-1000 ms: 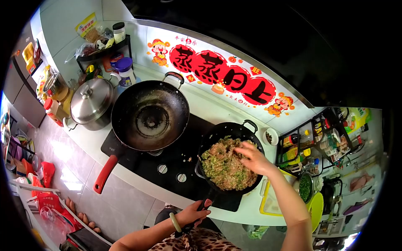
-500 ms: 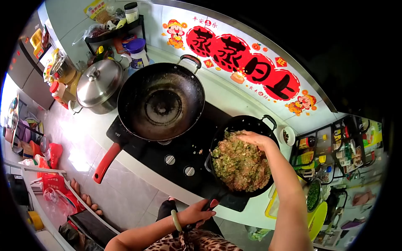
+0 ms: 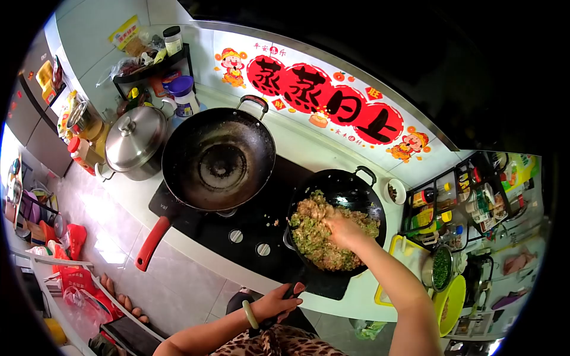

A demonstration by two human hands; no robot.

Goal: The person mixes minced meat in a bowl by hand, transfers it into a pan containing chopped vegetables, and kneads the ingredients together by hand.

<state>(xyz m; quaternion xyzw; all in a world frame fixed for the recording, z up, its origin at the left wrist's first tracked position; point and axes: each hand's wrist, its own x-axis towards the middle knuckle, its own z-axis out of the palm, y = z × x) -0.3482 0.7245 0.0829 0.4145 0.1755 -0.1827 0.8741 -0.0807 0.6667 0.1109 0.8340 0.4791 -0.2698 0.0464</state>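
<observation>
A black wok [image 3: 363, 200] at the right of the stove holds a minced meat mixture [image 3: 314, 240] flecked with green. My right hand [image 3: 344, 230] is down in the mixture, its fingers curled into it and partly covered. Dark wok wall shows above and to the right of the mound. At the counter's front edge, my left hand [image 3: 278, 304], with a pale bangle at the wrist, is closed around the wok's black handle [image 3: 294, 292].
A large empty wok [image 3: 219, 160] with a red handle stands on the left of the stove [image 3: 261, 216]. Left of it is a lidded steel pot [image 3: 135, 142]. To the right are a small white bowl [image 3: 395, 191], chopped greens [image 3: 442, 267], a lime-green bowl [image 3: 454, 302] and a bottle rack [image 3: 457, 202].
My right hand has moved from the mixture's far edge down into its middle. The mixture has shifted left and toward me, baring the wok's far right wall. My left hand keeps its hold.
</observation>
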